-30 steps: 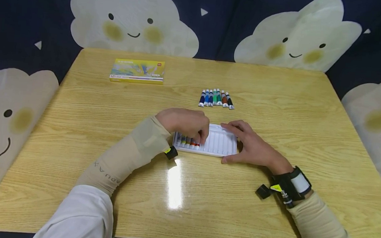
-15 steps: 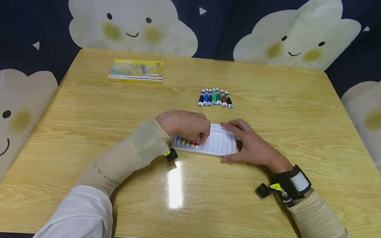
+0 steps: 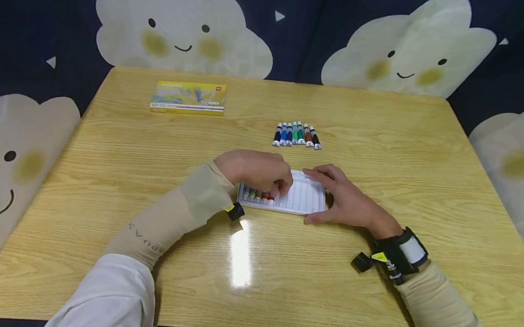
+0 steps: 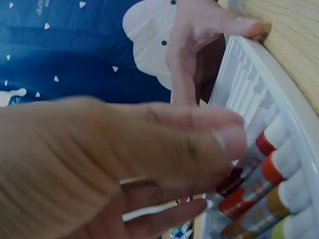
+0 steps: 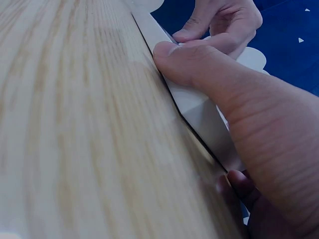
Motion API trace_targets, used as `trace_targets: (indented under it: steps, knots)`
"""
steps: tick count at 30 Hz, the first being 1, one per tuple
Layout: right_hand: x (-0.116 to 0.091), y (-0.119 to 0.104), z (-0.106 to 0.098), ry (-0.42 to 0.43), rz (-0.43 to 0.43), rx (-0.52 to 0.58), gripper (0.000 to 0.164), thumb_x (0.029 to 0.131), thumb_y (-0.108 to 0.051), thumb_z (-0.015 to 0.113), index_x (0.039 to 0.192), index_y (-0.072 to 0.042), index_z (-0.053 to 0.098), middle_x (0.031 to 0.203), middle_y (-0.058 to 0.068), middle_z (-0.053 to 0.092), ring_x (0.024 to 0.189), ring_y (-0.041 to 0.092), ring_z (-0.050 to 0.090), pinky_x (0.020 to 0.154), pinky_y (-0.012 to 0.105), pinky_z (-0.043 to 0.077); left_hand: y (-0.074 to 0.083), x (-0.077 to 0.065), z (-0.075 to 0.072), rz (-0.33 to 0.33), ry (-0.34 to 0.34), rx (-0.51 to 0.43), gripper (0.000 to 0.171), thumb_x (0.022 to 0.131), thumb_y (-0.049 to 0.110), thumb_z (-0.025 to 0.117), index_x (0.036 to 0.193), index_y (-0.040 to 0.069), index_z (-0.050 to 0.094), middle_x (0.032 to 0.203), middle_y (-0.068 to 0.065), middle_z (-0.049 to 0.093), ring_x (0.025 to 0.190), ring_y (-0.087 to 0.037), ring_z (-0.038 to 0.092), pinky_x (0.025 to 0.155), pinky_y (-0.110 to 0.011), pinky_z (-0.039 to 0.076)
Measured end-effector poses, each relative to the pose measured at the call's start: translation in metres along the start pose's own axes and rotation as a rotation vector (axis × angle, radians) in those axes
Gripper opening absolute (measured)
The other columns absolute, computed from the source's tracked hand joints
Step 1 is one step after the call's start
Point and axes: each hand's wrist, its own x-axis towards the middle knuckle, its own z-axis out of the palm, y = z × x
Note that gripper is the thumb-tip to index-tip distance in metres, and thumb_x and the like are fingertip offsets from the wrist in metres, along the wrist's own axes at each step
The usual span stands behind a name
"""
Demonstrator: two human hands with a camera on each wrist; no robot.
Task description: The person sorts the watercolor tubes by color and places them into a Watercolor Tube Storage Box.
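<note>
A white slotted paint tray (image 3: 308, 194) lies on the table, with several paint tubes (image 3: 258, 197) side by side at its left end. Over those tubes my left hand (image 3: 258, 169) reaches in, fingers pointing down. Its thumb and fingertips lie right at a dark red tube (image 4: 265, 143), the last in the row, and partly cover it in the left wrist view. Next to that come an orange-red tube (image 4: 272, 167) and an ochre one (image 4: 275, 196). My right hand (image 3: 353, 200) grips the tray's right end, thumb on the near side and fingers at the far edge.
Behind the tray, several more tubes (image 3: 297, 134) in blues, greens, brown and black lie in a row on the wooden table (image 3: 384, 142). A yellow paint box (image 3: 188, 97) sits at the back left. A cloud-patterned dark curtain (image 3: 300, 33) hangs behind.
My left hand has shifted slightly to the right over the tray, its fingertips moving off the red tube's cap. The right hand keeps its hold and the tubes at the back stay put.
</note>
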Motion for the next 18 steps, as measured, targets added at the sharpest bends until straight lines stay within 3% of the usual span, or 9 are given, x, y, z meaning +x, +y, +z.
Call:
trace_targets:
  steps: [7, 18]
  knots:
    - [0.0, -0.002, -0.001, -0.009, 0.016, -0.002, 0.102, 0.064, -0.067, 0.079, 0.15, -0.035, 0.034, 0.149, 0.0, 0.033, 0.136, 0.019, 0.032, 0.106, 0.046, 0.039, -0.014, 0.003, -0.003, 0.082, 0.148, -0.022, 0.018, 0.097, 0.03, 0.058, 0.108, 0.02, 0.069, 0.107, 0.008, 0.07, 0.095, -0.005, 0.062, 0.092, -0.026, 0.05]
    - [0.001, -0.002, 0.0, 0.003, 0.0, -0.021, 0.103, 0.063, -0.066, 0.08, 0.15, -0.033, 0.035, 0.149, 0.001, 0.033, 0.135, 0.019, 0.034, 0.105, 0.046, 0.04, -0.041, 0.0, -0.011, -0.019, 0.397, 0.018, 0.028, 0.099, 0.029, 0.054, 0.117, 0.014, 0.069, 0.113, 0.001, 0.072, 0.101, -0.011, 0.066, 0.095, -0.032, 0.052]
